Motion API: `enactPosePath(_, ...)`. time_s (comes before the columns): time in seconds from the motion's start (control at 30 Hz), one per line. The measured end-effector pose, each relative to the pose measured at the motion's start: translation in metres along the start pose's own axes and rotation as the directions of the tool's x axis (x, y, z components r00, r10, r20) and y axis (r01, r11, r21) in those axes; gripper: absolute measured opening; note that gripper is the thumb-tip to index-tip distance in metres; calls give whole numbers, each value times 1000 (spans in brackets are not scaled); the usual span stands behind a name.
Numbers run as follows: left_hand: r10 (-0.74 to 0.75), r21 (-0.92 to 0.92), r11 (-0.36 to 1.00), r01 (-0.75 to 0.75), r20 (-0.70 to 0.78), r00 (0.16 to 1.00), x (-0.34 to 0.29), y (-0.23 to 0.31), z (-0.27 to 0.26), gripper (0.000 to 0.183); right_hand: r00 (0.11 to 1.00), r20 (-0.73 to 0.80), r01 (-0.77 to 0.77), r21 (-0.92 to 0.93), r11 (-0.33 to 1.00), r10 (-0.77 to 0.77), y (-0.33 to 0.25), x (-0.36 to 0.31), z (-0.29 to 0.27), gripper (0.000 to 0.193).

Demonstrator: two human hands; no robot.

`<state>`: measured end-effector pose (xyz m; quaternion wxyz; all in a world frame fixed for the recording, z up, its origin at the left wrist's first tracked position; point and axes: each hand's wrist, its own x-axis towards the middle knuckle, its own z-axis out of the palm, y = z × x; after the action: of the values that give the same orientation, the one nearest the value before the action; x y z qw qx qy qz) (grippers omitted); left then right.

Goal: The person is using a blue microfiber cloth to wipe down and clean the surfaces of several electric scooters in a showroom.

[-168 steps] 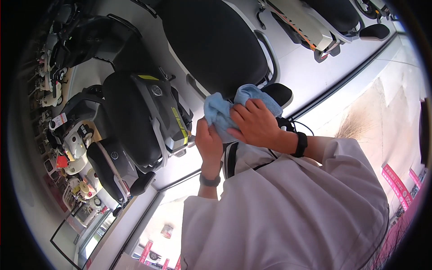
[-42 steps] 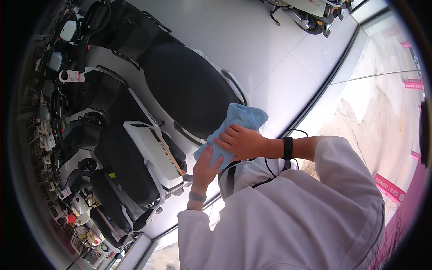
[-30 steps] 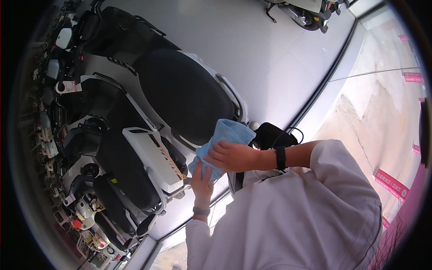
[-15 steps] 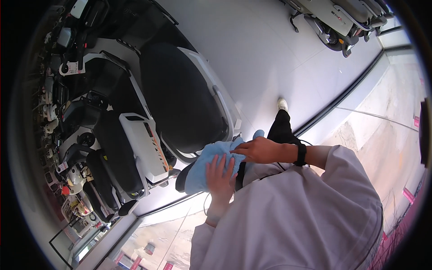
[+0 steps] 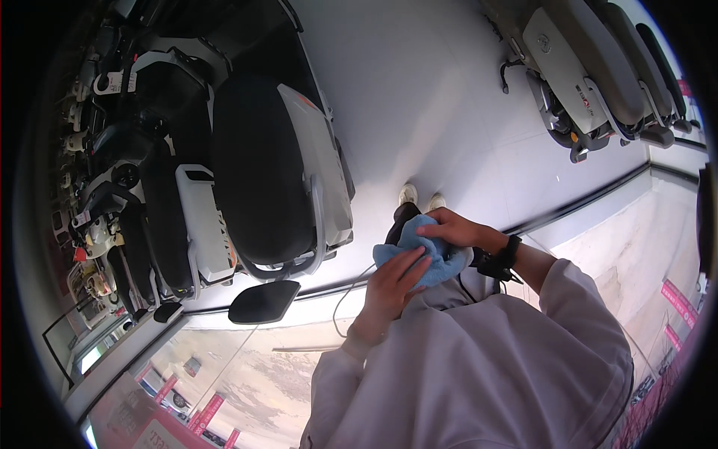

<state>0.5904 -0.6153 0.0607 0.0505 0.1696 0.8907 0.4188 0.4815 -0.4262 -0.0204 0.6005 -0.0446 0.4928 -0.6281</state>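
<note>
A bunched light-blue cloth [image 5: 426,251] is held between my two hands in front of my body. My left hand [image 5: 394,283] presses on its near left side with the fingers bent over it. On the far right side, my right hand [image 5: 458,228] grips the cloth, thumb and fingers closed on its folds. Left of my hands stands an electric scooter with a long black seat [image 5: 262,172], and a dark flat backrest pad [image 5: 264,302] sticks out at its near end. Neither hand touches the scooter.
More scooters [image 5: 202,232] stand in a tight row at the left. Others with brown seats [image 5: 613,60] are parked at the far right. Pale floor [image 5: 404,90] lies between the rows, and a glass wall with a dark bottom frame [image 5: 576,202] runs behind me.
My hands and the cloth have come off the scooter's backrest pad, which is now uncovered. I have turned and stepped away to the right, and the cloth is more bunched up.
</note>
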Motion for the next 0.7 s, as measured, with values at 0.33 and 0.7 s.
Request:
enactPosePath(0.33, -577, -866, 408, 288, 0, 816, 125, -73, 3, 48, 994, -14, 74, -638, 767, -108, -147, 13, -79, 26)
enactPosePath(0.7, -441, -149, 881, 449, 84, 894, 204, -105, -66, 31, 907, 420, 397, -876, 275, 29, -270, 86, -129, 27)
